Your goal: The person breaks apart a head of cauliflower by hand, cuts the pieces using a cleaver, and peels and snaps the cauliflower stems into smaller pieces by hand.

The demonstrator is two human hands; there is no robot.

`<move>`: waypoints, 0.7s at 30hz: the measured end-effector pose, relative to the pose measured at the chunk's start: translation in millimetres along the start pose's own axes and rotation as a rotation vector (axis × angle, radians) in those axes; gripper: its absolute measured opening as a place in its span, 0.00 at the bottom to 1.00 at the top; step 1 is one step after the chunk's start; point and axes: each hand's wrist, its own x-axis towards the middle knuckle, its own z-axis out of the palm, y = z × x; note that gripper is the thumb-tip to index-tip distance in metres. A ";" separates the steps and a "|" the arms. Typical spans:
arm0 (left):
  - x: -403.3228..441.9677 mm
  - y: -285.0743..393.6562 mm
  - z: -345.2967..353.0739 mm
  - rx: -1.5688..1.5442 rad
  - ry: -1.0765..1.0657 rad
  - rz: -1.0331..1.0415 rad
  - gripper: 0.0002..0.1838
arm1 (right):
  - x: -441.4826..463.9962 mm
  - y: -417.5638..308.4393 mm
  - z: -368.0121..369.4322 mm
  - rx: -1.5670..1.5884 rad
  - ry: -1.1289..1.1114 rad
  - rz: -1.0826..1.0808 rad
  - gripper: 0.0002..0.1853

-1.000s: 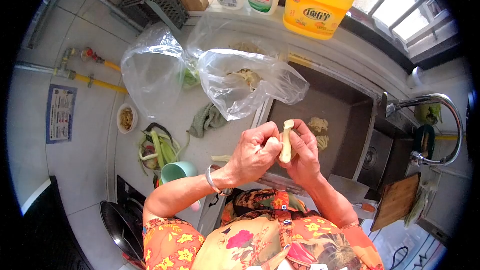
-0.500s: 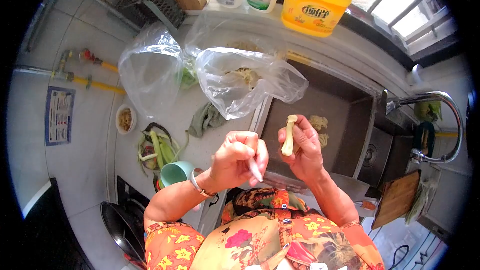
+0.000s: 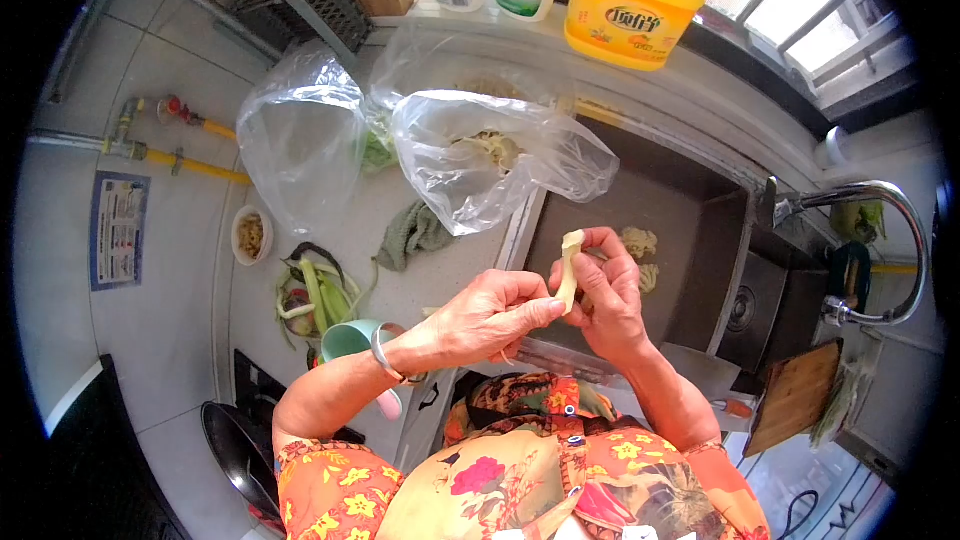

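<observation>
A pale, stalk-like vegetable piece (image 3: 570, 270) stands nearly upright between my two hands, over the near left edge of the sink (image 3: 700, 210). My right hand (image 3: 603, 290) is closed around it from the right. The thumb and fingers of my left hand (image 3: 500, 313) are pressed together at its lower end; something thin and pale shows under those fingers, too small to name. Pale floret-like pieces (image 3: 640, 245) lie in the sink beyond my right hand. An open clear plastic bag (image 3: 450, 155) with more pale pieces inside rests on the counter beside the sink.
Vegetable scraps (image 3: 320, 300), a green cup (image 3: 350, 340), a grey-green cloth (image 3: 410, 237) and a small bowl (image 3: 252, 236) stand on the left counter. A faucet (image 3: 900, 240) arches at the right, above a wooden board (image 3: 795, 398). Bottles and a yellow jug (image 3: 635, 5) line the back.
My left hand moved down and away from the piece holding something pale and pointed, then came back to its lower end. My right hand kept hold of the piece.
</observation>
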 end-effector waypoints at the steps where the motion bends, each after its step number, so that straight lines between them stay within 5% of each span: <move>1: 0.8 0.0 -0.7 0.000 0.000 0.001 0.17 | 0.1 0.0 -0.4 -0.001 0.000 0.000 0.10; 10: 2.1 -2.7 -2.3 0.071 -0.105 -0.014 0.18 | -2.5 -7.2 2.1 -0.185 -0.049 0.023 0.09; 21: 11.8 -24.0 12.3 0.204 0.103 0.149 0.12 | -1.7 -7.6 -0.2 -0.435 -0.033 0.042 0.08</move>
